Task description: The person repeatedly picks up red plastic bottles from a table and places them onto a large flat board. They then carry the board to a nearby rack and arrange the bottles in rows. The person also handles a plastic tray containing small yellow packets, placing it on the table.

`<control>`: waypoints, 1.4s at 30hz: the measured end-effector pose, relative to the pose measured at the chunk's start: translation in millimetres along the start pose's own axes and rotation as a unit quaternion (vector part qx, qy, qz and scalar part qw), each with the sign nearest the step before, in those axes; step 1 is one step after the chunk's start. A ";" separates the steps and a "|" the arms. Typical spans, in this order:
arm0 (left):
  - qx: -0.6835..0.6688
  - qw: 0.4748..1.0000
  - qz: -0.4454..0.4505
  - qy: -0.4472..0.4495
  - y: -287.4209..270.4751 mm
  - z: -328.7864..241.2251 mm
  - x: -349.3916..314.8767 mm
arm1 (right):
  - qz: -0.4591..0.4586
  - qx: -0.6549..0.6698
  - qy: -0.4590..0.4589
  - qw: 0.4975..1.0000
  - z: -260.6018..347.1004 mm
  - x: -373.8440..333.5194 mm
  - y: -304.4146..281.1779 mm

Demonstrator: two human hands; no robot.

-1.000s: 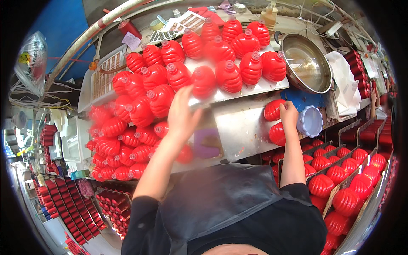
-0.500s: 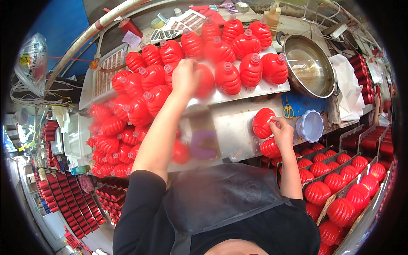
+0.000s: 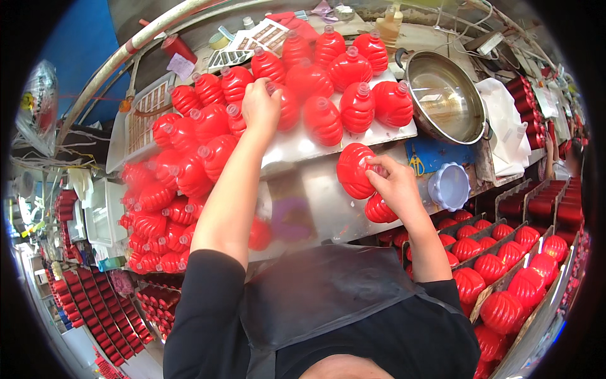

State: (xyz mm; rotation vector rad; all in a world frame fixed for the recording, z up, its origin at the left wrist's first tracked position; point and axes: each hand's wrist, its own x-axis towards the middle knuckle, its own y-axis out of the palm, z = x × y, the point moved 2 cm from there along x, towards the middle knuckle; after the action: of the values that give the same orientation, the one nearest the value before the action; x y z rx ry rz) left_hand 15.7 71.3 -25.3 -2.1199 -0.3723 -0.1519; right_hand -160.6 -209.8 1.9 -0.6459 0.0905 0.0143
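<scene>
Many glossy red ribbed bottles with short clear necks crowd the bench in front of me. My left hand is among them, its fingers closed at the neck of a red ribbed bottle standing on the white board. On the right, my right hand pinches the clear neck of another red ribbed bottle, tilted over the metal bench top. Just below it another red bottle is partly covered by my wrist; its support is hidden. A blur veils some of the middle bottles.
A wide metal pan holding liquid stands back right. Yellow-handled scissors lie on a blue sheet, near a pale blue scalloped bowl. Divided crates of red bottles stand at lower right; a stack of red bottles fills the left.
My right hand has lifted the bottle slightly up and to the left. My left hand has shifted a little, still at the same bottle group. The whole view has drifted slightly left.
</scene>
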 end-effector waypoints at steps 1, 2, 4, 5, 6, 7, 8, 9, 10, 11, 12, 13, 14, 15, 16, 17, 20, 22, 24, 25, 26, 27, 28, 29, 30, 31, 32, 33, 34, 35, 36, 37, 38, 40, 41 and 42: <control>0.042 0.998 -0.044 0.022 -1.5 -8.3 -8.1 | -0.002 -0.002 0.002 1.000 1.9 2.6 -3.4; 0.047 0.993 -0.073 0.084 -2.2 -19.1 -18.3 | -0.003 -0.002 0.000 1.000 3.4 5.1 -6.5; 0.053 0.969 -0.134 0.200 -1.6 -41.1 -39.4 | -0.011 -0.007 -0.005 1.000 5.1 12.2 -11.2; 0.014 0.983 -0.046 0.178 5.1 -48.7 -45.6 | -0.016 -0.012 -0.008 1.000 5.2 15.7 -13.0; -0.040 0.984 0.009 0.174 11.7 -56.1 -51.2 | -0.020 -0.019 -0.008 1.000 4.9 19.5 -14.6; -0.056 0.985 0.026 0.159 17.6 -61.5 -55.7 | -0.031 -0.023 -0.013 0.999 4.3 23.7 -16.1; -0.057 0.986 0.068 0.139 21.8 -61.2 -54.6 | -0.039 -0.028 -0.016 0.999 3.2 27.4 -17.2; -0.067 0.984 0.093 0.133 25.5 -60.1 -52.7 | -0.047 -0.033 -0.018 0.998 1.7 30.6 -18.0; -0.070 0.983 0.126 0.118 29.8 -57.9 -49.2 | -0.060 -0.039 -0.026 0.997 0.2 33.9 -18.6; -0.080 0.982 0.100 0.136 32.2 -57.1 -45.8 | -0.072 -0.045 -0.034 0.996 -1.5 37.4 -18.4; -0.087 0.978 0.101 0.160 34.0 -54.7 -41.9 | -0.083 -0.051 -0.038 0.995 -3.7 39.6 -17.5; -0.089 0.974 0.113 0.174 34.6 -50.9 -37.6 | -0.093 -0.049 -0.033 0.994 -6.7 41.3 -16.5; -0.086 0.970 0.131 0.184 34.8 -47.5 -32.1 | -0.104 -0.047 -0.026 0.993 -9.5 44.5 -15.5; -0.085 0.968 0.146 0.185 34.4 -44.2 -27.2 | -0.115 -0.043 -0.022 0.992 -12.3 47.6 -14.2; -0.084 0.964 0.156 0.197 33.1 -41.6 -22.1 | -0.130 -0.048 -0.023 0.990 -14.5 50.9 -12.4; -0.084 0.960 0.166 0.209 31.3 -39.5 -16.2 | -0.146 -0.051 -0.028 0.988 -16.0 55.0 -10.3; -0.076 0.957 0.161 0.227 28.3 -37.8 -9.8 | -0.181 -0.059 -0.030 0.981 -18.2 64.7 -5.8; -0.077 0.963 0.143 0.215 26.2 -38.3 -14.8 | -0.198 -0.068 -0.031 0.977 -16.7 73.1 -3.0; -0.055 0.979 0.026 0.193 24.5 -42.7 -33.5 | -0.202 -0.083 -0.014 0.976 -14.1 81.9 0.4; -0.059 0.980 -0.036 0.186 23.6 -46.3 -49.2 | -0.204 -0.088 -0.011 0.975 -12.1 86.0 2.7; -0.064 0.981 -0.062 0.170 24.4 -49.4 -62.7 | -0.207 -0.093 -0.011 0.974 -9.9 90.1 5.4; -0.100 0.977 -0.085 0.165 26.4 -53.1 -79.7 | -0.206 -0.106 0.006 0.973 -8.2 94.8 9.7; -0.120 0.978 -0.095 0.142 31.1 -57.5 -95.8 | -0.215 -0.096 0.010 0.972 -6.3 98.5 13.6; -0.201 0.978 -0.006 0.051 40.3 -59.2 -110.1 | -0.222 -0.086 0.014 0.971 -4.2 102.1 18.0; -0.263 0.962 0.068 -0.025 50.7 -61.4 -121.9 | -0.228 -0.077 0.019 0.970 -2.3 105.2 22.4; -0.271 0.950 0.127 -0.087 60.8 -63.9 -135.0 | -0.219 -0.078 0.035 0.972 -0.7 109.8 26.5; -0.332 0.909 0.198 -0.157 71.5 -64.9 -144.3 | -0.219 -0.069 0.025 0.973 1.0 111.7 29.0; -0.409 0.852 0.251 -0.210 79.6 -64.6 -151.5 | -0.219 -0.061 0.014 0.974 3.0 112.7 31.2; -0.482 0.783 0.299 -0.257 85.7 -63.0 -157.7 | -0.207 -0.053 0.018 0.977 4.4 112.0 33.5; -0.458 0.807 0.296 -0.227 86.8 -58.7 -158.7 | -0.215 -0.004 0.017 0.976 4.8 109.1 32.2; -0.437 0.830 0.290 -0.191 86.2 -54.5 -160.0 | -0.211 -0.041 -0.003 0.977 5.8 105.5 28.3; -0.406 0.849 0.291 -0.170 83.9 -50.0 -164.9 | -0.176 0.037 0.034 0.983 4.1 103.5 24.5; -0.398 0.860 0.276 -0.164 80.2 -47.0 -170.8 | -0.145 0.106 0.071 0.981 4.1 100.4 22.6; -0.247 0.942 0.225 -0.031 63.3 -44.7 -186.7 | -0.119 0.271 0.047 0.954 12.0 92.8 24.8; -0.253 0.943 0.217 -0.023 54.9 -45.3 -196.4 | -0.109 0.303 0.050 0.946 16.5 88.4 25.9; -0.258 0.943 0.208 -0.011 45.8 -46.5 -204.7 | -0.100 0.333 0.039 0.937 22.9 85.4 28.6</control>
State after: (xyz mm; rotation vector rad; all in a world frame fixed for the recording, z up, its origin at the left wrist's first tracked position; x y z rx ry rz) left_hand -161.5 -32.8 -87.9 -2.6675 0.1306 0.0281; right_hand -75.0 -174.4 -4.7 0.0272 0.0996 -0.2317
